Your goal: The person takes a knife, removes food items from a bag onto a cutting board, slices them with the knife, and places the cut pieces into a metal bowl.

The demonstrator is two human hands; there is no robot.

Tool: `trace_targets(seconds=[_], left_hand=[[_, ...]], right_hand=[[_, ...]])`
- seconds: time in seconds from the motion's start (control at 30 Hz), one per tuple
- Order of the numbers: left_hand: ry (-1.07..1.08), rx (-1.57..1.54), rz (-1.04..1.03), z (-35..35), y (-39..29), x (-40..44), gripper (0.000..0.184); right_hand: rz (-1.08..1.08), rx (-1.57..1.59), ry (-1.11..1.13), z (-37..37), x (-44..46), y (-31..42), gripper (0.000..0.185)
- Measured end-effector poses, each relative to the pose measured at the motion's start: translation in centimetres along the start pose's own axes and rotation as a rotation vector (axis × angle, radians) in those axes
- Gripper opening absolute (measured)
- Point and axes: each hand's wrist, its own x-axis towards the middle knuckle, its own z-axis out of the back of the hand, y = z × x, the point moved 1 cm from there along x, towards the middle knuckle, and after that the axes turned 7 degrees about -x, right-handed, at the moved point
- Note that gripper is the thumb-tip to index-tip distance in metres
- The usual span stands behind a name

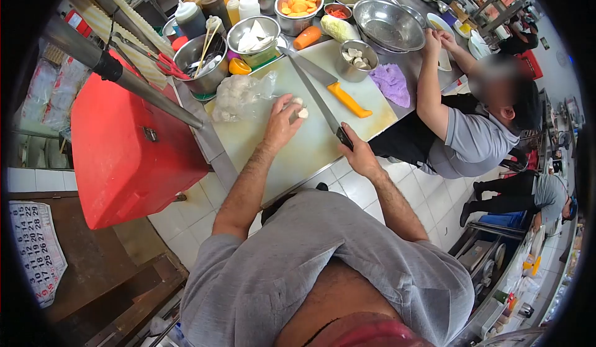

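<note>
My left hand (282,121) rests on the white cutting board (261,164), its fingers curled round small white mushroom-like pieces (302,112). In my right hand (359,151) is the black handle of a long knife (321,103), whose blade points up and left over the board. A second knife with a yellow handle (349,99) lies beside it. Left of my left hand sits a clear plastic bag (239,95) with pale contents. A metal bowl (356,61) of white pieces stands on the board's upper right.
A purple cloth (391,85) lies at the board's right edge. Bowls of carrot slices (298,4) and white pieces, squeeze bottles (189,19) and a pot (202,64) stand behind. At the right a co-worker (475,117) reaches over the table. A red box (136,142) is left.
</note>
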Motion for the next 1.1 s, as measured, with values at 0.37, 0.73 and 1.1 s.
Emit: trace_targets(seconds=[0.37, 0.73, 1.1], left_hand=[[0.028, -0.196, 0.133, -0.8, 0.3, 0.9, 0.048], [0.050, -0.163, 0.133, -1.1, 0.8, 1.2, 0.046], [0.049, -0.175, 0.110, -1.2, 0.9, 2.2, 0.040]], right_hand=[[0.028, -0.076, 0.016, 0.0, -3.5, 1.0, 0.060], [0.019, -0.205, 0.028, 0.4, -5.4, 0.7, 0.063], [-0.033, -0.192, 0.039, 1.1, -6.2, 0.5, 0.062]])
